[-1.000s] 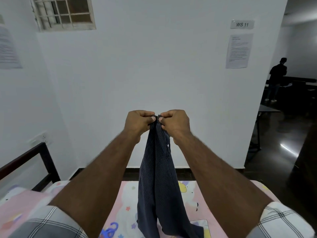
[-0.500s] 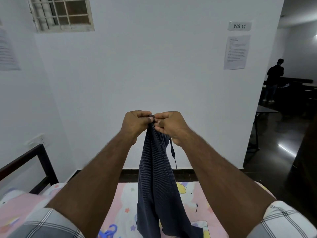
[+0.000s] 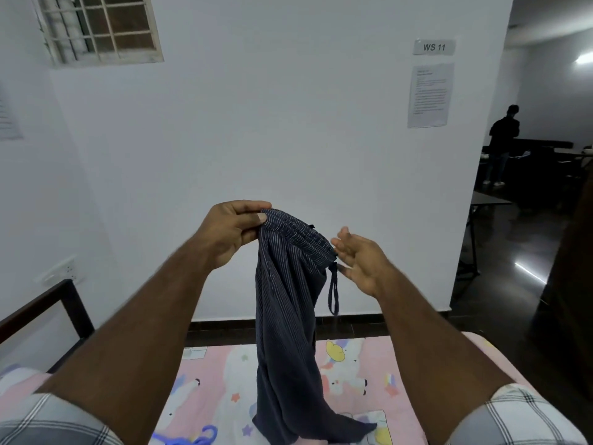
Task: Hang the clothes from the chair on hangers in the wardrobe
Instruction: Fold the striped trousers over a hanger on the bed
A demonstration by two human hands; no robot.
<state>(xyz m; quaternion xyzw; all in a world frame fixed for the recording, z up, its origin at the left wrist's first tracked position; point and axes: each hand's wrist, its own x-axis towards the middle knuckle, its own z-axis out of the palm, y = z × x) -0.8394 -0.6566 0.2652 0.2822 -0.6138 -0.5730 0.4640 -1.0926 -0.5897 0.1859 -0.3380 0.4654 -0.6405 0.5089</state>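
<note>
Left hand (image 3: 236, 231) pinches the striped shorts (image 3: 288, 303) at centre frame, right hand (image 3: 361, 261) spread loose beside the waistband; best catch the far edge and pull level

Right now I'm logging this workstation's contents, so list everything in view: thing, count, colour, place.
Striped garment: one, dark navy with fine pale stripes, hanging from its waistband above the bed, lower end on the bedsheet.
Drawstring: one, dark, dangling at the waistband's right end.
Bedsheet: one, pink with cartoon prints, on the bed below.
Hanger: one, blue, partly visible at the bottom edge.
Bed frame: one, dark, left.
Window: one, barred, upper left.
WS 11 sign: one, grey, on the wall.
Printed notice: one, white, below the sign.
Person: one, dark clothes, far right background.
Left hand: pinches the waistband.
Right hand: fingers spread beside the waistband.
</note>
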